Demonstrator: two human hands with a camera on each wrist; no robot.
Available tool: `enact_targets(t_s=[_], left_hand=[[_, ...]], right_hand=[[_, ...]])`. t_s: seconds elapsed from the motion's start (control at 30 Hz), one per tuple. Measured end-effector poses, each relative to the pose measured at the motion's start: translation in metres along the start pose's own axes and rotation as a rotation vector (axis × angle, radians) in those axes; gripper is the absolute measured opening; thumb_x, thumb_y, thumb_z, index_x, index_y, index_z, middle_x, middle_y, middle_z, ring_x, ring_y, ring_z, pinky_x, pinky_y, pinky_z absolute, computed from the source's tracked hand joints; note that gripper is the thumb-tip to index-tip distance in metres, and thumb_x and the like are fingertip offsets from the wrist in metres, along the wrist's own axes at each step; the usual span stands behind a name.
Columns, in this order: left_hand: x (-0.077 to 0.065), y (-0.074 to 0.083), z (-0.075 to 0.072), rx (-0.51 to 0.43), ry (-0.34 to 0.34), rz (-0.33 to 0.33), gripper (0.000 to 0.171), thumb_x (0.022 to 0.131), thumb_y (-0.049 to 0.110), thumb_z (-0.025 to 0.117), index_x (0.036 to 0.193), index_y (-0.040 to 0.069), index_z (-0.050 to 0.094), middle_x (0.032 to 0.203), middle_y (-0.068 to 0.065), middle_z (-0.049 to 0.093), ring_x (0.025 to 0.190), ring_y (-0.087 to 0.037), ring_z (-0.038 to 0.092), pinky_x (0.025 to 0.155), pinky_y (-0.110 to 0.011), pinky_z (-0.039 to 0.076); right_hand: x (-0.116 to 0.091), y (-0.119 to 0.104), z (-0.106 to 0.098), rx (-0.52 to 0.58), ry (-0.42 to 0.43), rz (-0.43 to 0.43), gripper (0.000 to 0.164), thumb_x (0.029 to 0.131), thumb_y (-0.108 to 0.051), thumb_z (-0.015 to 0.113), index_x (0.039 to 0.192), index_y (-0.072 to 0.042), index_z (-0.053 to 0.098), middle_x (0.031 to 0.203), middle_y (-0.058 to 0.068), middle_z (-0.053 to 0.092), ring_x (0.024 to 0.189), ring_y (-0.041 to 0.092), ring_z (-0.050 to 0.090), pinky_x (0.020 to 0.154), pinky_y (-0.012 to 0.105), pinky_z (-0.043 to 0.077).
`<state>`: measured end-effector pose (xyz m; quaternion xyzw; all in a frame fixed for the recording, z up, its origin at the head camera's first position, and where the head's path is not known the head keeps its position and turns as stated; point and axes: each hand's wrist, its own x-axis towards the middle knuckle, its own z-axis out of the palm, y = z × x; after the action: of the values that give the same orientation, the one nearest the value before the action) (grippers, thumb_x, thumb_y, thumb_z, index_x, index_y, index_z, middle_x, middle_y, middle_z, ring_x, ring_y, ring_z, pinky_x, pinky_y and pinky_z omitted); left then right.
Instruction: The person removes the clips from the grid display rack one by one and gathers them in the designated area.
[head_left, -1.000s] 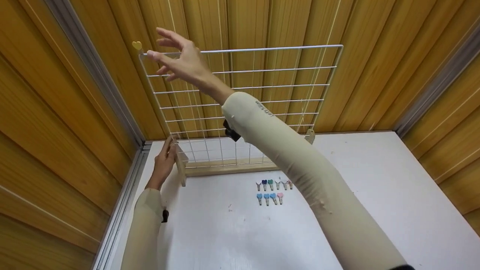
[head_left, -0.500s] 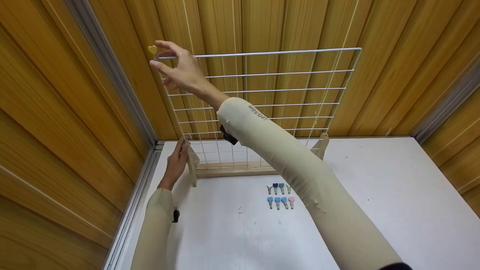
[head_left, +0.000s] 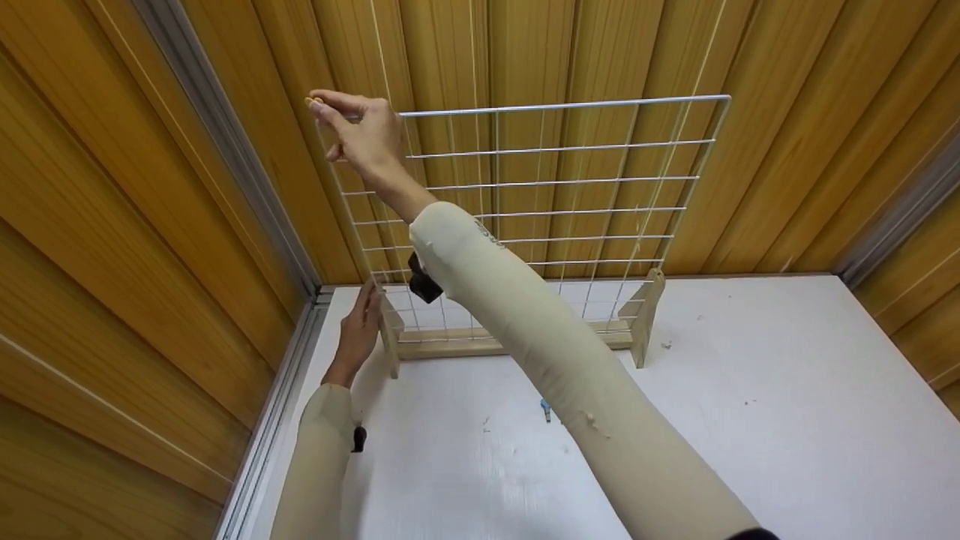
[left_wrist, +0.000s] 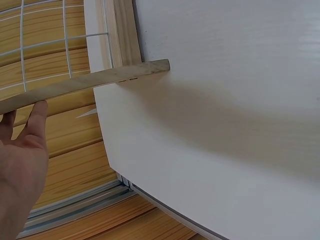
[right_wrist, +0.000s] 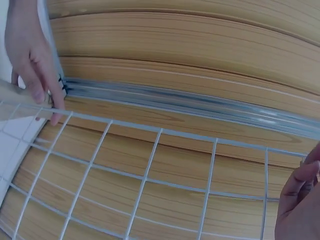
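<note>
At the top left corner of an upright white wire grid (head_left: 562, 106), my right hand (head_left: 366, 136) pinches a clip with a yellow heart (head_left: 310, 100) between thumb and index finger. The hand hides most of that clip. In the right wrist view the right hand (right_wrist: 300, 197) is at the grid's end, partly out of frame. Lower down, my left hand (head_left: 357, 331) touches the wooden side support (head_left: 390, 341) of the grid's stand. Its fingers reach up straight against the wood in the left wrist view, where the left hand (left_wrist: 25, 162) shows palm and fingertips.
On the white table (head_left: 450, 465) lies a blue heart clip (head_left: 546, 410); my right sleeve (head_left: 540, 352) hides the other clips. A second wooden support (head_left: 643, 319) holds the grid's right side. Wood-patterned panels (head_left: 787, 135) stand behind and at the sides.
My right hand has closed from spread fingers to a pinch on the yellow heart clip. The right forearm has shifted left, covering the clips on the table. The left hand stays at the support.
</note>
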<state>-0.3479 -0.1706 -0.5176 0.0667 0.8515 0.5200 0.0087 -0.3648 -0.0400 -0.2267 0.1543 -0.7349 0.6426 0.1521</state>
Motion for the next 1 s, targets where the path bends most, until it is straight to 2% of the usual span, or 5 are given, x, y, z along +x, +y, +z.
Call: enact_targets(t_s=[0.17,0.43,0.8,0.93,1.0], left_hand=[[-0.003,0.000,-0.002,0.026,0.033,0.003,0.060,0.112,0.045,0.028,0.166,0.021,0.014,0.166,-0.018,0.032,0.150,-0.042,0.035,0.122,-0.060,0.031],[0.000,0.005,0.000,0.045,0.047,0.033,0.059,0.113,0.040,0.029,0.165,0.016,0.017,0.163,-0.019,0.037,0.149,-0.042,0.037,0.121,-0.058,0.033],[0.001,0.006,0.007,0.025,0.037,0.032,0.059,0.113,0.041,0.030,0.166,0.019,0.016,0.166,-0.018,0.032,0.151,-0.040,0.035,0.123,-0.057,0.030],[0.002,0.008,0.009,0.027,0.032,0.044,0.059,0.113,0.041,0.030,0.166,0.019,0.016,0.166,-0.019,0.031,0.151,-0.040,0.034,0.123,-0.057,0.029],[0.003,0.008,0.011,0.030,0.030,0.047,0.059,0.113,0.041,0.030,0.166,0.019,0.016,0.166,-0.019,0.032,0.151,-0.041,0.034,0.123,-0.058,0.029]], right_hand=[[0.000,-0.003,0.005,0.072,0.002,0.050,0.030,0.099,-0.021,0.067,0.127,-0.013,0.074,0.115,0.001,0.078,0.048,0.005,0.063,0.055,0.020,0.056],[0.001,-0.006,0.007,0.107,0.135,0.054,0.026,0.096,-0.015,0.068,0.119,-0.009,0.077,0.110,0.005,0.080,0.040,0.003,0.049,0.047,0.015,0.047],[0.000,-0.001,0.002,0.186,0.160,0.021,0.026,0.095,-0.012,0.069,0.118,-0.004,0.077,0.111,0.009,0.079,0.048,0.002,0.054,0.049,0.016,0.049],[0.003,-0.003,-0.001,0.338,0.164,0.079,0.028,0.096,-0.009,0.066,0.122,-0.002,0.074,0.117,0.010,0.077,0.069,0.006,0.065,0.050,0.015,0.047],[0.003,-0.004,-0.004,0.427,0.152,0.107,0.030,0.097,-0.008,0.064,0.125,-0.001,0.072,0.120,0.013,0.076,0.071,0.007,0.065,0.050,0.015,0.047]])
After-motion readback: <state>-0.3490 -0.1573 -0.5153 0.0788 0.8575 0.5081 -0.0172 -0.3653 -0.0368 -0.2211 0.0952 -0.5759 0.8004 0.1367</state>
